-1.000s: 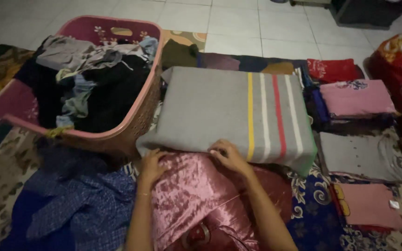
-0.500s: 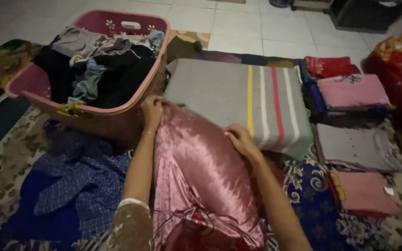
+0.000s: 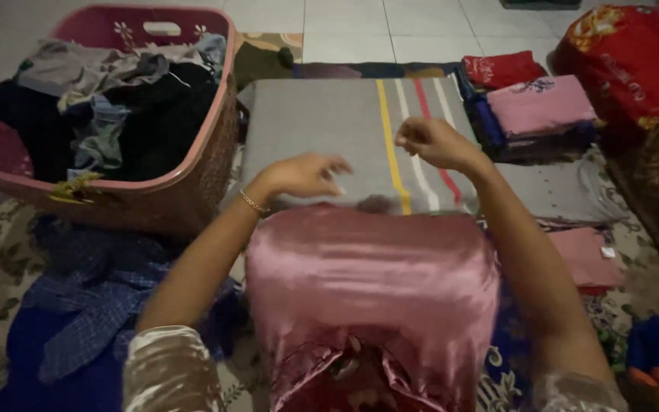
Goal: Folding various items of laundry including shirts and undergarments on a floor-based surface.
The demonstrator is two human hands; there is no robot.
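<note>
A grey striped cushion lies at twelve o'clock as a flat work surface. At ten o'clock a pink laundry basket brims with crumpled clothes; folded stacks sit at two o'clock. The pink satin garment hangs raised at centre, seemingly to spread it. The left hand looks loosely open and blurred; the right hand is curled shut, though I cannot tell whether it pinches fabric.

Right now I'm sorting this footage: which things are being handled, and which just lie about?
In hand: shiny pink satin garment, left hand, right hand, grey striped folded blanket.

Lying about: pink laundry basket of dark clothes, blue checked shirt, folded pink cloth stack, red bedding bag.
</note>
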